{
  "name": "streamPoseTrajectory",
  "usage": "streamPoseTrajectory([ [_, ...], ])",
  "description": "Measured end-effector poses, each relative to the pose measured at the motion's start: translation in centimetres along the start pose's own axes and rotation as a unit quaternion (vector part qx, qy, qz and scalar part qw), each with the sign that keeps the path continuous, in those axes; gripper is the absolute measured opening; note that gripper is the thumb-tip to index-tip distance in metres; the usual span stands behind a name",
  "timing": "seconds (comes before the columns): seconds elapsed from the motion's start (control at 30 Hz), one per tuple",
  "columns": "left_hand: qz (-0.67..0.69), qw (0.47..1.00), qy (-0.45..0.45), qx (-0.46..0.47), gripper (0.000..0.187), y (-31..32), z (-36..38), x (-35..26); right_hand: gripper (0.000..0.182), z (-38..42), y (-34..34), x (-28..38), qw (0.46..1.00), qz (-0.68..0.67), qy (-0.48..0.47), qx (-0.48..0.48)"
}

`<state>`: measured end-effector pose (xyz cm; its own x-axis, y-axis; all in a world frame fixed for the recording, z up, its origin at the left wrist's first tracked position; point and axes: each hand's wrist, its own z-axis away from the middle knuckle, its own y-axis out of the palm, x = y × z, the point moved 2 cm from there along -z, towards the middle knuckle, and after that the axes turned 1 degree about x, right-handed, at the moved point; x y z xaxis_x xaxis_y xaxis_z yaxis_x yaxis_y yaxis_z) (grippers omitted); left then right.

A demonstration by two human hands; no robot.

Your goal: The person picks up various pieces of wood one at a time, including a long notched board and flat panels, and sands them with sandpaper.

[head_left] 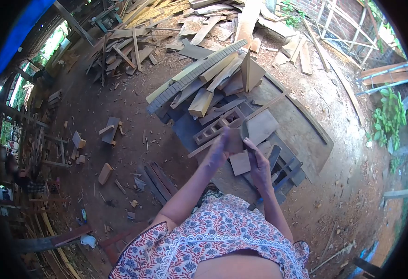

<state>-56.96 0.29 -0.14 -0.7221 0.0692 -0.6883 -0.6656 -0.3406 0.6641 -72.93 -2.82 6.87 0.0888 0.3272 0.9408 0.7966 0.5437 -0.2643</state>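
Between my two hands is a small brown wooden block. My left hand is at the block's left side, its fingers blurred against it. On the other side, my right hand has its thumb and fingers round a dark, thin piece at the block's right edge; what that piece is I cannot make out. Just below the block lies a pale square wooden piece. A wooden frame with square openings rests behind my left hand. To the upper right is a flat grey-brown board.
Stacked beams and a long ridged strip stand at the far side of the worktable. Dark tools lie right of my right hand. Wood offcuts are on the ground at left. A person is at the far left.
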Motion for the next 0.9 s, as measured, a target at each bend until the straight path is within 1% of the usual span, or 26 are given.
streamPoseTrajectory([
  [0.03, 0.002, 1.0, 0.005, -0.002, 0.065, 0.6, 0.3, 0.8, 0.033, 0.1, 0.5, -1.1, 0.998, -0.029, 0.051, -0.023],
  [0.07, -0.023, 0.999, 0.019, -0.021, 0.059, 1.1, 0.7, 1.5, 0.032, 0.3, 0.9, -1.8, 0.992, -0.058, 0.102, -0.044],
  [0.1, -0.047, 0.998, 0.033, -0.041, 0.053, 1.3, 1.1, 1.9, 0.032, 0.4, 1.2, -2.2, 0.993, -0.058, 0.099, -0.037],
  [0.17, -0.063, 0.995, 0.047, -0.053, 0.051, 0.3, 1.3, 3.0, 0.029, 1.2, 1.2, -3.2, 0.965, -0.152, 0.203, -0.072],
  [0.2, -0.081, 0.993, 0.056, -0.06, 0.049, -0.2, 1.2, 3.3, 0.029, 1.6, 1.1, -3.3, 0.965, -0.15, 0.203, -0.067],
  [0.27, -0.068, 0.994, 0.057, -0.069, 0.05, -1.2, 0.6, 2.1, 0.03, 2.9, 0.9, -3.4, 0.961, -0.094, 0.259, -0.003],
  [0.33, 0.001, 0.978, 0.013, -0.209, 0.051, -3.1, -1.1, -0.7, 0.031, 4.4, 0.4, -3.9, 0.962, -0.094, 0.258, 0.003],
  [0.4, 0.031, 0.974, 0.057, -0.219, 0.046, -8.6, -5.5, -2.9, 0.032, 6.1, -0.2, -4.8, 0.963, -0.092, 0.254, 0.007],
  [0.47, -0.082, 0.96, 0.08, -0.256, 0.045, -12.0, -8.8, -6.6, 0.033, 8.0, -1.1, -7.1, 0.954, -0.139, 0.255, -0.078],
  [0.5, -0.16, 0.936, 0.071, -0.305, 0.046, -14.1, -11.1, -8.0, 0.033, 9.1, -1.8, -7.8, 0.954, -0.134, 0.255, -0.08],
  [0.53, -0.237, 0.904, 0.06, -0.351, 0.047, -16.1, -13.2, -9.0, 0.034, 10.2, -2.5, -8.6, 0.942, -0.16, 0.274, -0.108],
  [0.57, -0.236, 0.905, 0.061, -0.348, 0.047, -17.1, -14.7, -9.8, 0.035, 10.6, -2.9, -9.0, 0.928, -0.187, 0.291, -0.136],
  [0.6, -0.269, 0.895, 0.065, -0.349, 0.05, -17.8, -16.0, -10.4, 0.035, 10.5, -3.0, -8.6, 0.929, -0.185, 0.289, -0.139],
  [0.63, -0.303, 0.884, 0.067, -0.351, 0.053, -18.9, -17.4, -10.7, 0.035, 10.6, -3.2, -7.8, 0.913, -0.225, 0.297, -0.167],
  [0.67, -0.303, 0.885, 0.065, -0.348, 0.053, -20.1, -18.7, -10.9, 0.035, 10.6, -3.3, -7.2, 0.894, -0.265, 0.305, -0.195],
  [0.7, -0.479, 0.799, 0.081, -0.354, 0.055, -20.1, -19.2, -11.6, 0.035, 10.5, -3.2, -7.0, 0.892, -0.264, 0.307, -0.2],
  [0.73, -0.636, 0.684, 0.094, -0.345, 0.058, -19.9, -19.8, -11.7, 0.035, 10.3, -3.3, -6.8, 0.898, -0.257, 0.293, -0.206],
  [0.77, -0.652, 0.657, 0.103, -0.363, 0.066, -19.9, -19.8, -11.0, 0.034, 10.2, -3.5, -6.6, 0.903, -0.249, 0.279, -0.212],
  [0.8, -0.653, 0.659, 0.1, -0.36, 0.066, -18.2, -18.5, -10.4, 0.034, 10.2, -3.6, -6.4, 0.902, -0.247, 0.282, -0.215],
  [0.87, -0.69, 0.549, 0.146, -0.448, 0.072, -15.6, -15.3, -8.9, 0.034, 10.0, -3.5, -6.1, 0.899, -0.234, 0.288, -0.233],
  [0.9, -0.693, 0.548, 0.145, -0.447, 0.072, -15.9, -14.4, -7.4, 0.034, 9.9, -3.5, -6.4, 0.897, -0.235, 0.29, -0.234],
])
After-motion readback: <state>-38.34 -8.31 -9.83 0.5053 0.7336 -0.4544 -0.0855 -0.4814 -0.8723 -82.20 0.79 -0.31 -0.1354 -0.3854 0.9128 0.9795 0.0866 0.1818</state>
